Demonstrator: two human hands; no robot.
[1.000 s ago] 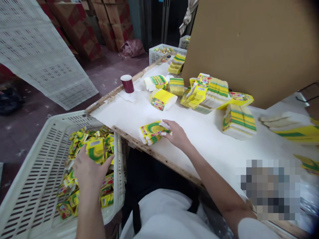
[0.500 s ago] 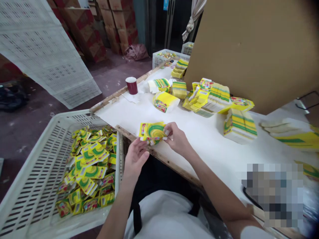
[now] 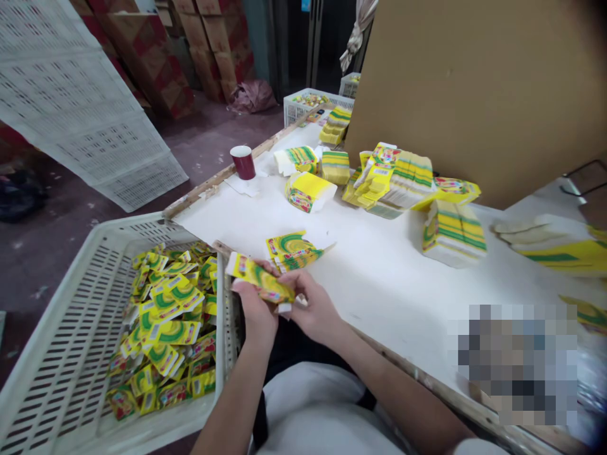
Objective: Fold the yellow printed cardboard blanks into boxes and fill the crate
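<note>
A small yellow-green carton (image 3: 262, 279) is between my two hands, tilted, above the table's near edge. My left hand (image 3: 256, 309) is closed round its left end, with the thumb on its near side. The fingers of my right hand (image 3: 310, 306) pinch its right end, where a white flap shows. Just beyond my hands, a few flat yellow-green cartons (image 3: 294, 251) lie on the white table (image 3: 370, 278). To the left, a white crate (image 3: 61, 354) holds several yellow-green cartons (image 3: 175, 297).
Stacks of flat yellow cartons (image 3: 403, 177) stand along the back of the table, before a brown board (image 3: 465, 95). A dark red cup (image 3: 243, 163) is near the far left edge. White perforated panels (image 3: 95, 101) rise beyond the crate.
Both hands have come nearer to my body and closed on one carton. The other cartons, earlier at my fingers, now lie on the table. The view has shifted slightly.
</note>
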